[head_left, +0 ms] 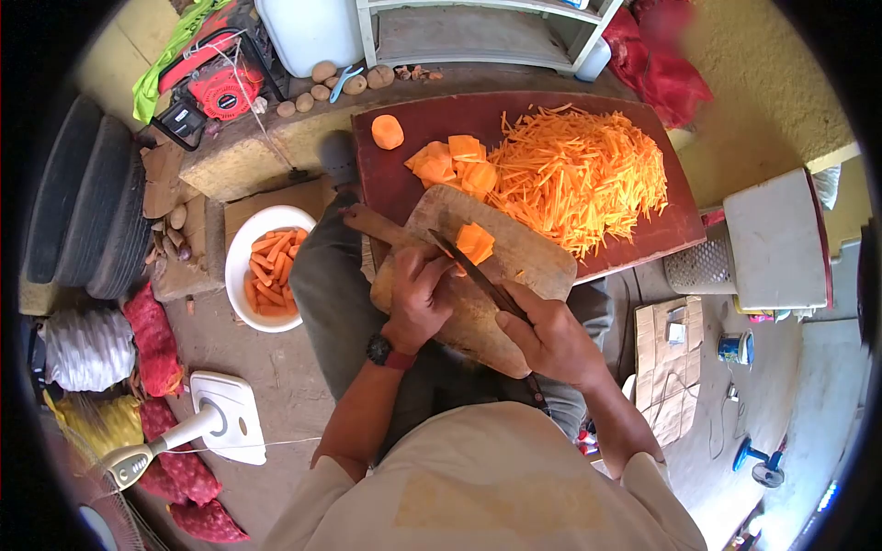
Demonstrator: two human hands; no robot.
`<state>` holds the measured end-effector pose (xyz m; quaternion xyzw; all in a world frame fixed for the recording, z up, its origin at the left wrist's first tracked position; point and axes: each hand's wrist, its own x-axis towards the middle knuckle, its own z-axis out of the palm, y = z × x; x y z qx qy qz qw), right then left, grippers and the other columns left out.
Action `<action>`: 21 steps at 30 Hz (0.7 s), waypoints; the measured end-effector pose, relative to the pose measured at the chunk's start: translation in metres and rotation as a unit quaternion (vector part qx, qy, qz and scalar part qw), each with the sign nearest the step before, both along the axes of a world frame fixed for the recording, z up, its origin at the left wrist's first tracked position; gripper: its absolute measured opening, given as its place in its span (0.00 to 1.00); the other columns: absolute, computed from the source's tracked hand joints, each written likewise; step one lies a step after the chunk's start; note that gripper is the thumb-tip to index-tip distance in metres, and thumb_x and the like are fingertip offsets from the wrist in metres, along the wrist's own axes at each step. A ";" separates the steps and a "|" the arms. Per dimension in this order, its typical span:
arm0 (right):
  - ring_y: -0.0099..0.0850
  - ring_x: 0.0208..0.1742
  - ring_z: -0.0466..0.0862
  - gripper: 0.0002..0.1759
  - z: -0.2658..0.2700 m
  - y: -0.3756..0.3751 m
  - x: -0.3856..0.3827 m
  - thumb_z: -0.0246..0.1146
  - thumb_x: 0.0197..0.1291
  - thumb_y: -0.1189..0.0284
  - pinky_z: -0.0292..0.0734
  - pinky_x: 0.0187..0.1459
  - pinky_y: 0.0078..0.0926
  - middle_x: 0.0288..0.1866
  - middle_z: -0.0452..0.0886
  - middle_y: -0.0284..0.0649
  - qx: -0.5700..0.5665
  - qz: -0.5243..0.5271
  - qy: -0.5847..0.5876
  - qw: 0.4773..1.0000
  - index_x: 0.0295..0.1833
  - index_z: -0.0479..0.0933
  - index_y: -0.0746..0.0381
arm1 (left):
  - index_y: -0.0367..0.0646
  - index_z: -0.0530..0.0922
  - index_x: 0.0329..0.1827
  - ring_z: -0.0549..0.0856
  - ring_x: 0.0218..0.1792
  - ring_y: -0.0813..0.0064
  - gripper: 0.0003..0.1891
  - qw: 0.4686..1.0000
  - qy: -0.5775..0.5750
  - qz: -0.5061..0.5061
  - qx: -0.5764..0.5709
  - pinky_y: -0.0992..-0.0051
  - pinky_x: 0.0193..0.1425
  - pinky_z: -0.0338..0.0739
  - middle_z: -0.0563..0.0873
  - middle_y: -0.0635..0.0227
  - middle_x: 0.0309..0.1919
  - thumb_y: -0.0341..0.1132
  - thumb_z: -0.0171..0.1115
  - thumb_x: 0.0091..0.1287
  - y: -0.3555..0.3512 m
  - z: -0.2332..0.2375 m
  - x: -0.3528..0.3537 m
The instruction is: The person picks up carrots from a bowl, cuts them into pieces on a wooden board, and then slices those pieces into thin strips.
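Observation:
My right hand [551, 335] is wrapped around the handle of a knife [480, 278], its dark blade slanting up and left across a worn wooden cutting board [537, 253] over my lap. Close to the blade, the fingers of my left hand [421, 296] are curled together, with a bit of orange carrot showing at their tips. Cut carrot slices [475, 242] rest on the board beyond the blade. Behind the board, a dark red tabletop [395, 170] carries a big heap of shredded carrot [583, 174], a pile of carrot pieces [452, 165] and one round carrot chunk [387, 132].
To my left stands a white bowl [236, 298] of peeled carrots. Tyres [69, 193], a red generator [220, 92], mesh sacks [179, 459] and a standing fan [175, 432] line the left side. Flattened cardboard [666, 376] lies on the right floor.

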<state>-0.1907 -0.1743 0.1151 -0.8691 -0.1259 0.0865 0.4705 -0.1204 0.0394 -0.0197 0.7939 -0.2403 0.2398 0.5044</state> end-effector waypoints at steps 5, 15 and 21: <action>0.64 0.43 0.90 0.23 -0.003 0.004 0.000 0.66 0.80 0.71 0.84 0.43 0.51 0.40 0.87 0.62 -0.047 0.003 -0.013 0.999 0.74 0.75 0.68 | 0.40 0.88 0.52 0.84 0.51 0.49 0.23 0.999 -0.036 0.006 0.019 0.55 0.59 0.79 0.86 0.60 0.49 0.12 0.69 0.54 0.003 0.005 0.002; 0.67 0.44 0.89 0.22 -0.042 -0.012 -0.005 0.67 0.79 0.71 0.83 0.41 0.55 0.37 0.87 0.64 -0.146 0.020 0.046 0.988 0.72 0.74 0.66 | 0.41 0.87 0.48 0.85 0.52 0.50 0.18 0.999 -0.029 0.013 0.019 0.55 0.59 0.79 0.87 0.63 0.49 0.14 0.72 0.57 0.000 -0.001 0.001; 0.64 0.39 0.89 0.19 -0.033 -0.019 0.001 0.67 0.79 0.69 0.82 0.40 0.54 0.36 0.86 0.63 -0.061 0.002 0.028 0.998 0.68 0.78 0.65 | 0.41 0.88 0.47 0.85 0.52 0.51 0.15 0.999 -0.041 0.025 0.025 0.55 0.59 0.79 0.87 0.63 0.49 0.15 0.73 0.59 -0.001 0.004 0.002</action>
